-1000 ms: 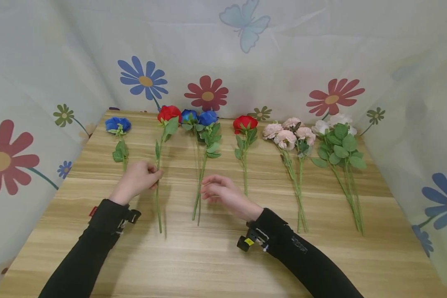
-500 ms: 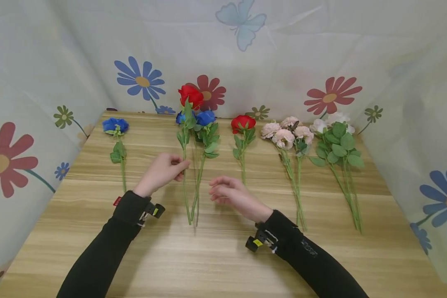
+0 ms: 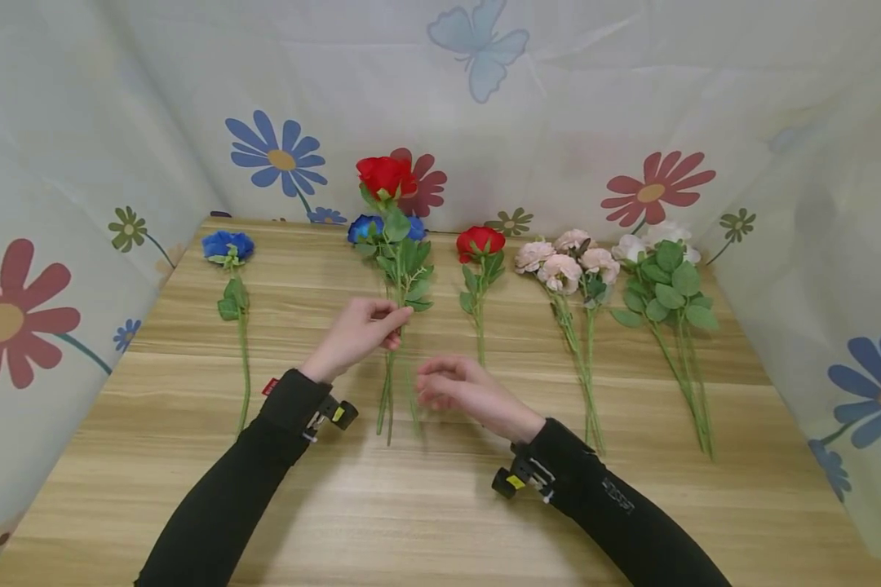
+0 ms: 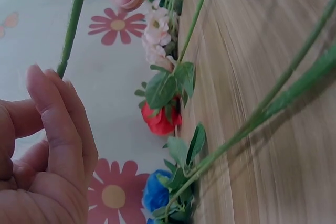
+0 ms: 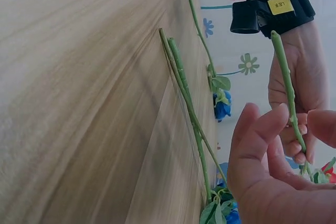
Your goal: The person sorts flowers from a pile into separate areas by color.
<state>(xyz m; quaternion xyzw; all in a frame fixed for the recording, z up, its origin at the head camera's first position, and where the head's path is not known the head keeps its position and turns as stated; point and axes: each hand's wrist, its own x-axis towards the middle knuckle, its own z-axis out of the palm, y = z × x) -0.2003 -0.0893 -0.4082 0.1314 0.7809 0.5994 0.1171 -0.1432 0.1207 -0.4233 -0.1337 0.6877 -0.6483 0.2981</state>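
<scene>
My left hand pinches the green stem of a red rose between thumb and fingertips. The rose is lifted, its bloom toward the back cloth, and it overlaps two blue roses lying on the wooden table. To the right of the held stem is my right hand, fingers loosely bent and holding nothing. In the right wrist view the lower end of the held stem shows between the right thumb and fingers, with the left hand behind it.
A single blue rose lies at the left. Right of the hands lie another red rose, pale pink flowers and white flowers with leafy stems. A flower-printed cloth stands behind the table.
My left hand has lifted the red rose and carried it rightward, from left of the two blue roses to above them. The right hand has shifted slightly right.
</scene>
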